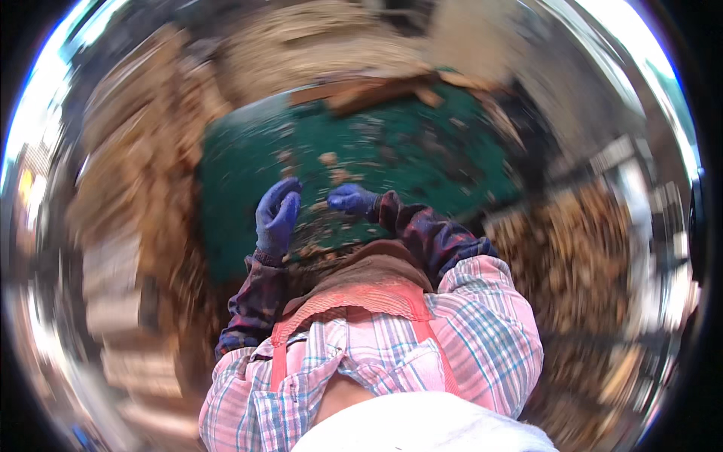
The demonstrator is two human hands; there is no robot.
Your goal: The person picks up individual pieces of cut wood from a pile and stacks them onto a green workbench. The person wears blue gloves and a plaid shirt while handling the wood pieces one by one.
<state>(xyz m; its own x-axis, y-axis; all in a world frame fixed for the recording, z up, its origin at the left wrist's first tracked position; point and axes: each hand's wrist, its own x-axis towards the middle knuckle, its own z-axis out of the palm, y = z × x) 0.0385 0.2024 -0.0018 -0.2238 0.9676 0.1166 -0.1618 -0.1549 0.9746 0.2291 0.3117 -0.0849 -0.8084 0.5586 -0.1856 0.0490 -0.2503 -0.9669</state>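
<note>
Curling fingers (pixel 288 187), whether gripping I cannot tell, left hand (pixel 277 217) and right hand (pixel 352 200) face green counter (pixel 235 173); wooden strips (pixel 376 93) beyond likely leave workspace.

The small scraps (pixel 327 159) are blurred (kind unclear).

A woodworking workshop was indicated. Scattered debris (pixel 327 159) was noted on a green work surface (pixel 237 169), along whose far edge brown wood pieces (pixel 369 96) were laid. Stacked wood (pixel 113 310) was observed at left; small wooden pieces (pixel 576 260) were massed at right, somewhat blurred.
</note>
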